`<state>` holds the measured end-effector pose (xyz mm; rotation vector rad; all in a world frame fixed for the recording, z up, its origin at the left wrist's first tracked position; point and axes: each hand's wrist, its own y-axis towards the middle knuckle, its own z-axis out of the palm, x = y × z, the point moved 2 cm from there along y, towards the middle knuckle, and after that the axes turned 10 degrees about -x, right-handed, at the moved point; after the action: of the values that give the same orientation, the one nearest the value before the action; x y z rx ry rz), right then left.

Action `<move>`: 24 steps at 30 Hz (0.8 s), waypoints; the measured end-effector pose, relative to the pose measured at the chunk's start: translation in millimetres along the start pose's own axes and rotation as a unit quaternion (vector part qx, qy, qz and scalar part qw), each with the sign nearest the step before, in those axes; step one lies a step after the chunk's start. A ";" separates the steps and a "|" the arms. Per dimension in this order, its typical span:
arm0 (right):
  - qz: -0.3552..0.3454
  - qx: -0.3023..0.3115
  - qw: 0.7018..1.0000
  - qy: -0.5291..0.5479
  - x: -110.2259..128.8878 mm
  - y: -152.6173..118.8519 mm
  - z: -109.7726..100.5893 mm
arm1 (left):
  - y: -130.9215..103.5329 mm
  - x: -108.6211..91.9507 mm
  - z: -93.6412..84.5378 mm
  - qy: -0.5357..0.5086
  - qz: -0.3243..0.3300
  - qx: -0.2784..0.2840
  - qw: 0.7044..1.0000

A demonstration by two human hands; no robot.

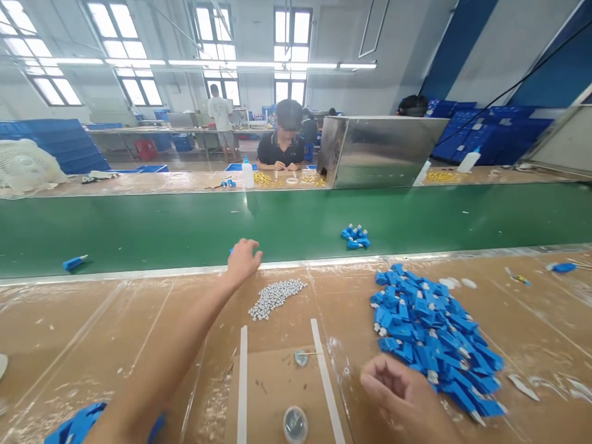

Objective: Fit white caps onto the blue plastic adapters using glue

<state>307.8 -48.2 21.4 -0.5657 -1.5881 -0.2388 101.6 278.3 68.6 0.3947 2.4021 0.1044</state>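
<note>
My left hand (pixel 245 258) reaches over the near edge of the green belt (pixel 296 216), its fingers bent and apart with nothing between them. A sliver of blue shows just beside it, mostly hidden by the hand. My right hand (pixel 404 394) is low on the right, thumb and fingers curled together round a hollow where no object shows. It is beside a large pile of blue parts (pixel 430 327) with whitish tips. Small grey pieces (pixel 275 298) lie heaped on the brown table (pixel 152 333) near my left hand. A small round cup (pixel 295 424) stands between two white strips.
A small blue-grey blob (pixel 301 357) with a stick lies above the cup. Several blue parts (pixel 355 237) sit on the belt, and a single one (pixel 75 263) at the far left. Across the belt are a person (pixel 282 145), a white bottle (pixel 248 173) and a metal box (pixel 388 151).
</note>
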 end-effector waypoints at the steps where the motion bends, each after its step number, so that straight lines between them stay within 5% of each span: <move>1: -0.019 0.001 0.999 -0.027 8.7 4.9 0.6 | -12.9 -6.1 9.9 -0.013 0.021 0.032 0.999; 7: -0.124 0.009 0.981 -0.148 30.6 18.0 16.3 | -101.2 -38.8 46.0 -0.105 0.102 0.215 0.966; 12: -0.212 0.004 0.940 -0.267 40.6 48.1 17.2 | -119.0 -64.3 28.8 -0.124 0.128 0.216 0.960; 19: -0.222 -0.106 0.857 -0.452 99.1 216.0 -35.3 | -111.6 -70.7 -10.8 -0.135 0.131 0.190 0.964; 24: -0.214 -0.080 0.815 -0.532 97.5 316.3 -23.9 | -110.4 -55.2 -20.0 -0.125 0.091 0.215 0.964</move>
<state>482.9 230.7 61.9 -0.4738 -2.8262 -0.4392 100.0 156.9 98.6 0.7800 2.1218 -0.3705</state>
